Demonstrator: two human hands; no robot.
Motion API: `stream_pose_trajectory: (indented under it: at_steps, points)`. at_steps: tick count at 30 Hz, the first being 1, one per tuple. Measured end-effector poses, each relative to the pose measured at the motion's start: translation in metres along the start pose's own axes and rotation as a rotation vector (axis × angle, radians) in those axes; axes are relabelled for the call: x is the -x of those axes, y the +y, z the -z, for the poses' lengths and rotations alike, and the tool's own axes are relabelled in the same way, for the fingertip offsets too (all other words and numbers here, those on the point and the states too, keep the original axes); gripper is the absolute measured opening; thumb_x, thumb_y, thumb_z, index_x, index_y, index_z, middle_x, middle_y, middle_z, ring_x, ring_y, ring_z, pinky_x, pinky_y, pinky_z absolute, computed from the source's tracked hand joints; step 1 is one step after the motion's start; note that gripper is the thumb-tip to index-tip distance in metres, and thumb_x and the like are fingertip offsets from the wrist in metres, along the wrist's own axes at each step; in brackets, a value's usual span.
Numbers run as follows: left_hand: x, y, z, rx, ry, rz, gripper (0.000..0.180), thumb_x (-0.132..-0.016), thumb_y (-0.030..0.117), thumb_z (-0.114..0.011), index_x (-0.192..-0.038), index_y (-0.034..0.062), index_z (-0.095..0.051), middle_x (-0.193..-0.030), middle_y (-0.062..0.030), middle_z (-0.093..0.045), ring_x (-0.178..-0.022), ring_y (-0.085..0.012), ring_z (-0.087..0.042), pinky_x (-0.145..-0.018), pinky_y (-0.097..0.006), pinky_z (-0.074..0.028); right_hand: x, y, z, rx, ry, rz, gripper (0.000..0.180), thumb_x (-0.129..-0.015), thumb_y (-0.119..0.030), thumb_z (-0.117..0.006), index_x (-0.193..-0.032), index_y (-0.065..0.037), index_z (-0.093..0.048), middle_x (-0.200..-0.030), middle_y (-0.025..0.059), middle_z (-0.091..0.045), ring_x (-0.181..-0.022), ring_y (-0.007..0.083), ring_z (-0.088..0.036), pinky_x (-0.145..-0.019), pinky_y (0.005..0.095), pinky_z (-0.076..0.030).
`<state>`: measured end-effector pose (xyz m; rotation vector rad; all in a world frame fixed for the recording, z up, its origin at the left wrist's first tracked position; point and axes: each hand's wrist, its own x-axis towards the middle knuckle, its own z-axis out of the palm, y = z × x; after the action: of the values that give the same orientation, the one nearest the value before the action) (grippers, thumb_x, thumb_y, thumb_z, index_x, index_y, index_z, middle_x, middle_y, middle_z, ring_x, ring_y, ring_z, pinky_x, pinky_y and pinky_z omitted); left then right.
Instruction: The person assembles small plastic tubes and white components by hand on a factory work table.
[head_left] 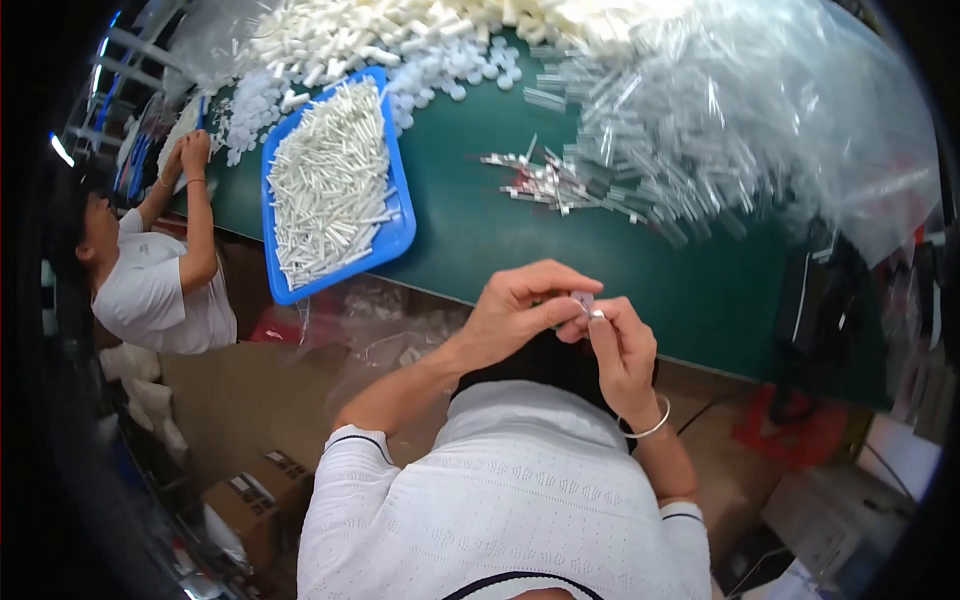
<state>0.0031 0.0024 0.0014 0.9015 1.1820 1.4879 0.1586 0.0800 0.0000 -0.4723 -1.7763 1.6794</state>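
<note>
My left hand and my right hand meet in front of my chest, at the near edge of the green table. Thumbs and fingertips of both are pinched around a small pale, partly clear piece. A white bit shows at the right fingertips; the fingers cover most of it, and its exact kind cannot be made out. Farther back on the table lies a small heap of thin red-and-white pieces. Left of my hands, a blue tray is filled with short white sticks.
Many clear tubes spread beside a large clear plastic bag at the right. White cylinders and translucent round caps are heaped at the back. Another person works at the left. Cardboard boxes stand on the floor.
</note>
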Motion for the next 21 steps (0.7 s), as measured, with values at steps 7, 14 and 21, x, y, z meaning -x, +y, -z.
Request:
stream_pose_trajectory:
  at_steps: [7,14,21]
  points:
    - [-0.001,0.003,0.015,0.058,-0.103,0.278,0.020,-0.088,0.005,-0.066,-0.107,-0.0008,-0.069,-0.102,-0.0083,-0.065,-0.087,-0.0118,-0.060,-0.073,-0.023,-0.048,0.010,-0.004,0.009,0.050,-0.044,-0.021,0.013,-0.098,-0.009,-0.050,-0.099,0.002,-0.058,-0.080,0.0084,-0.066,-0.066,0.0108,-0.060,-0.060,0.0233,-0.047]
    - [0.013,-0.015,0.019,0.557,-0.083,0.394,0.034,-0.091,0.010,-0.065,-0.124,0.0020,-0.059,-0.113,-0.0096,-0.065,-0.090,-0.0105,-0.061,-0.078,-0.022,-0.051,0.026,-0.009,0.014,0.367,0.076,-0.047,0.009,-0.082,-0.001,-0.060,-0.075,0.000,-0.057,-0.054,0.0043,-0.048,-0.044,0.0134,-0.042,-0.043,0.0285,-0.032]
    - [0.016,-0.017,0.013,0.538,-0.006,0.411,0.031,-0.093,0.009,-0.060,-0.123,0.0002,-0.059,-0.114,-0.0152,-0.064,-0.085,-0.0109,-0.060,-0.075,-0.022,-0.052,0.024,-0.006,0.012,0.456,0.099,0.019,0.010,-0.077,-0.001,-0.063,-0.070,-0.002,-0.056,-0.053,0.0046,-0.049,-0.042,0.0155,-0.043,-0.043,0.0302,-0.034]
